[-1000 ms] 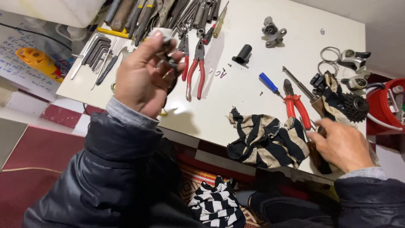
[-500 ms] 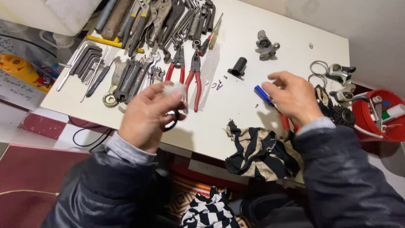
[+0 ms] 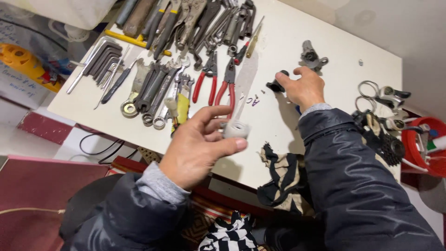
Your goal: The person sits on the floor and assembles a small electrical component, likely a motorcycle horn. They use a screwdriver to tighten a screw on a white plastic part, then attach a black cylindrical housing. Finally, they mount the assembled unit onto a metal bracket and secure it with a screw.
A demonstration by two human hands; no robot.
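Observation:
My left hand (image 3: 197, 144) is raised over the near edge of the white table (image 3: 278, 116) and pinches a small white roll of tape (image 3: 236, 129) between thumb and fingers. My right hand (image 3: 303, 87) reaches across the table, and its fingertips touch a small black cylindrical part (image 3: 277, 85). A grey metal bicycle part (image 3: 312, 57) lies just beyond that hand. Both arms wear dark padded sleeves.
Red-handled pliers (image 3: 218, 81), wrenches (image 3: 155, 90) and hex keys (image 3: 100, 60) cover the table's left and far side. A striped black-and-white rag (image 3: 281, 179) hangs over the near edge. A black sprocket (image 3: 390, 148), shifter parts (image 3: 390, 95) and a red tub (image 3: 425, 148) sit at the right.
My right hand moved from the blue-handled screwdriver forward and left to the black cylindrical part. My left hand, still holding the white roll, drifted right toward the table's near edge.

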